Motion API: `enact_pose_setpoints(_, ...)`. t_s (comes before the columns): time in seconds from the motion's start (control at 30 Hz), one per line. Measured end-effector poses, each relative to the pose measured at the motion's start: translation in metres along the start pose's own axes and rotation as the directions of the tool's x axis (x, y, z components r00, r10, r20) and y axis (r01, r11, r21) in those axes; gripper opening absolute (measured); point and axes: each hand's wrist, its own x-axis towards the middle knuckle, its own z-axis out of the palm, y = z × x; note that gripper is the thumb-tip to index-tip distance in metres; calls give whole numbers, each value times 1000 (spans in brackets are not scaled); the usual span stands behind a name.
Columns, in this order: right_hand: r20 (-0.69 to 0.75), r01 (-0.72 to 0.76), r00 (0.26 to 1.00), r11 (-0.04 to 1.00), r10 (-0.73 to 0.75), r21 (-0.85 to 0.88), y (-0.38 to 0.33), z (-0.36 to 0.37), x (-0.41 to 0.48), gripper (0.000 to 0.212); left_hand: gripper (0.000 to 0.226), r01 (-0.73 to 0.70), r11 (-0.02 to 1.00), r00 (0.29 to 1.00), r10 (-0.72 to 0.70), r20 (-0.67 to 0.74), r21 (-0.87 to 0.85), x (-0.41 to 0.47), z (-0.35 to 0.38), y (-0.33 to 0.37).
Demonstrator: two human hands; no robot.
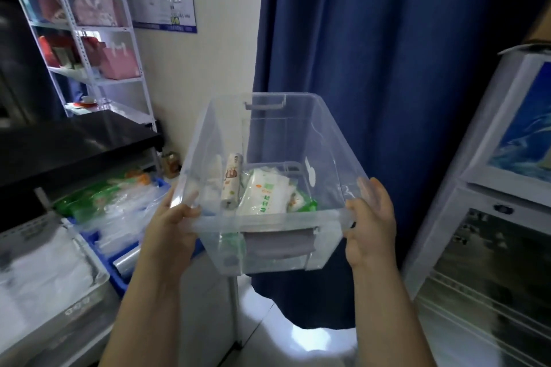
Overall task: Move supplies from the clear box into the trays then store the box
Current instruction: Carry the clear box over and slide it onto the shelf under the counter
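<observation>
Clear box [268,128]: one, up in the air at centre frame, held out in front of the blue curtain [387,98], tilted a little with the far end higher.
Left hand [171,226]: clamped on the near-left corner of the box, fingers curled over the rim, thumb inside.
Right hand [369,226]: gripping the near-right corner, fingers wrapped around the rim and side wall.
Handles: two grey ones, one on the near end wall [278,243] between the hands, one on the far end wall [264,104].
Supplies inside: all gathered at the near end of the box floor. One patterned roll [231,183] lying lengthwise on the left; one white pack with green print [265,195] beside it on the right; a green-edged packet [301,202] tucked just right of that. More white items at the far left of the pile, count too blurred to call.
Blue tray [117,272]: one, low on the left, stuffed with clear and green plastic packets, well apart from the box.
Grey tray [74,292]: one, near left, holding white bagged material.
Shelving unit [80,30]: one white rack, far left, pink bags on two shelves.
White cabinet [492,217]: one, on the right.
</observation>
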Motion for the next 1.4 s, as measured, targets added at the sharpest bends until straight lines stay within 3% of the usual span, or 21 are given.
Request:
enact_pose_setpoints(0.17,-5,-72,997,997,72,9,43,40,88,56,59,7,1000,995,-6,-99,13,90,-1,-27)
enact_pose_setpoints(0.4,150,-108,981,990,120,-87,90,155,219,66,58,-32,997,984,21,-174,-63,251,-26,-36)
enact_pose_setpoints(0.5,193,-114,972,986,137,-122,116,193,270,63,65,-59,996,987,49,-153,-61,315,-38,-39)
enact_pose_setpoints(0.63,258,-160,945,972,201,-172,149,232,334,59,62,-107,990,965,80,-251,-95,373,-50,-54)
enact_pose_setpoints(0.83,403,-282,853,942,332,-180,231,303,418,62,65,-143,985,856,76,-511,-94,441,-90,-80)
enact_pose_setpoints(1.0,513,-362,750,909,417,-210,291,363,495,57,69,-217,976,800,173,-575,-7,506,-98,-96)
enact_pose_setpoints(1.2,630,-424,610,870,480,-252,345,442,581,40,67,-295,954,656,235,-718,42,582,-101,-118)
enact_pose_setpoints(1.4,525,-548,533,744,663,-383,417,501,623,52,72,-259,957,568,260,-781,131,650,-128,-126)
